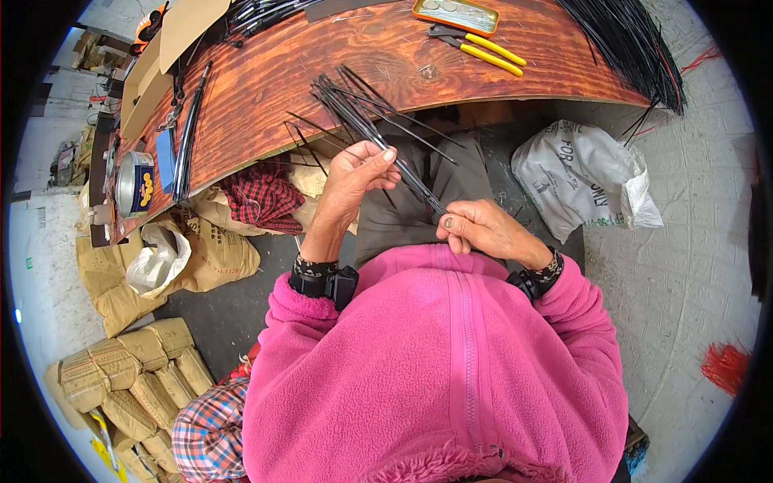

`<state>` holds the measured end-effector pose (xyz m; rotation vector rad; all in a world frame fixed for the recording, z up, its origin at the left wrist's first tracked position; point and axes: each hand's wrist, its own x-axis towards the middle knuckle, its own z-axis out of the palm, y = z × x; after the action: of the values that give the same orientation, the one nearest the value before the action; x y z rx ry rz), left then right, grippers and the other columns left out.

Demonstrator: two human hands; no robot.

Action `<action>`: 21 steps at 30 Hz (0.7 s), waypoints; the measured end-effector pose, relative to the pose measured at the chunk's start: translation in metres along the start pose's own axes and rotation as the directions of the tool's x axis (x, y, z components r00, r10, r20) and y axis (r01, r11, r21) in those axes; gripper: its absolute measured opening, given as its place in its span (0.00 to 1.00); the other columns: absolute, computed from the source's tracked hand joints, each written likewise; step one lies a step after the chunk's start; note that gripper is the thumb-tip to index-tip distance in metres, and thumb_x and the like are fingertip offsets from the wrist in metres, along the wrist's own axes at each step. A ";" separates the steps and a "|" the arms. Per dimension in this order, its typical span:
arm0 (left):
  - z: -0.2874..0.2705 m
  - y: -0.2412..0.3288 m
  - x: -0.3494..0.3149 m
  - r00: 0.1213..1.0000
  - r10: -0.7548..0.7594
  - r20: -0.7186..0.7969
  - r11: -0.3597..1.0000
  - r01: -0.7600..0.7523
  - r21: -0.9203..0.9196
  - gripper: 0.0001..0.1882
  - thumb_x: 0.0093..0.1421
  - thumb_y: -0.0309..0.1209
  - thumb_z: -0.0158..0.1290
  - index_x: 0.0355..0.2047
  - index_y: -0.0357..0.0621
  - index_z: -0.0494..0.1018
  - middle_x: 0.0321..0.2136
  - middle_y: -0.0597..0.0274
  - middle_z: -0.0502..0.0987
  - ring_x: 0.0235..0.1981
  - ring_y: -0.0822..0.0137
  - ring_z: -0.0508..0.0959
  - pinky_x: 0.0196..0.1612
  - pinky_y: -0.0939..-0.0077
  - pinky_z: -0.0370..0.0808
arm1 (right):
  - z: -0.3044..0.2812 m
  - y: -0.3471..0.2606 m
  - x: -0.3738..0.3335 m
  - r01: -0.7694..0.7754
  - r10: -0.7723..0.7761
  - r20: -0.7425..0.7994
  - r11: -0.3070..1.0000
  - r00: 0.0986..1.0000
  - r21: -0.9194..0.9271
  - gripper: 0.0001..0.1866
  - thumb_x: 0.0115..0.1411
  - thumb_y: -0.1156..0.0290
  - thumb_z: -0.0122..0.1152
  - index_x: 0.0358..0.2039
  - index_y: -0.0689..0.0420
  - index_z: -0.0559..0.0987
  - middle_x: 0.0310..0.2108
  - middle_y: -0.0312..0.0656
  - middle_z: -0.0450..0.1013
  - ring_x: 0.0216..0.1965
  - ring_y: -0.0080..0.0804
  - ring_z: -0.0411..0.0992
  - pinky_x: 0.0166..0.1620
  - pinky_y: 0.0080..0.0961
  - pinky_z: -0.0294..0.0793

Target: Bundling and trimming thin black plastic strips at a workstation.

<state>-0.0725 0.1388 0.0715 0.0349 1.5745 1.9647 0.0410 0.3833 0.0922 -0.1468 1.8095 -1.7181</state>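
A bundle of thin black strips runs from the edge of the wooden table down toward my lap. My left hand pinches the bundle near its middle with fingers and thumb. My right hand grips the lower end of the same bundle between thumb and fingers. A few loose black strips fan out from the bundle over the table edge. Both wrists wear dark bands above pink fleece sleeves.
Yellow-handled pliers and an orange tray lie at the table's far side, a large heap of black strips at its right end. A round tin sits at the left end. A white sack and tan sacks lie on the floor.
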 end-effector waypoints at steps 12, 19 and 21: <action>0.011 0.001 -0.001 1.000 -0.016 -0.015 0.999 0.016 -0.028 0.10 0.64 0.31 0.58 0.43 0.40 0.76 0.33 0.63 0.81 0.33 0.74 0.82 0.36 0.81 0.79 | 0.003 0.006 0.007 -0.024 0.020 0.022 0.979 1.000 0.204 0.19 0.74 0.59 0.46 0.43 0.64 0.74 0.22 0.31 0.68 0.24 0.17 0.65 0.29 0.16 0.66; 0.002 -0.008 0.006 0.999 -0.028 -0.016 0.999 0.028 -0.028 0.13 0.65 0.30 0.57 0.48 0.38 0.75 0.32 0.62 0.81 0.29 0.76 0.81 0.33 0.85 0.79 | 0.001 0.011 0.009 -0.009 0.014 -0.021 0.976 1.000 0.217 0.18 0.73 0.59 0.46 0.43 0.63 0.74 0.21 0.29 0.63 0.22 0.15 0.58 0.26 0.15 0.59; 0.003 -0.008 0.007 0.999 -0.025 -0.023 0.999 0.024 -0.022 0.13 0.65 0.30 0.57 0.48 0.38 0.75 0.32 0.62 0.81 0.29 0.76 0.80 0.32 0.85 0.79 | 0.001 0.009 0.009 0.001 0.014 -0.065 0.975 0.998 0.224 0.18 0.73 0.60 0.46 0.43 0.64 0.74 0.21 0.29 0.62 0.22 0.14 0.57 0.26 0.15 0.57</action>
<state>-0.0736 0.1456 0.0625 -0.0162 1.5608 1.9696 0.0378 0.3796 0.0804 0.0107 1.6445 -1.9282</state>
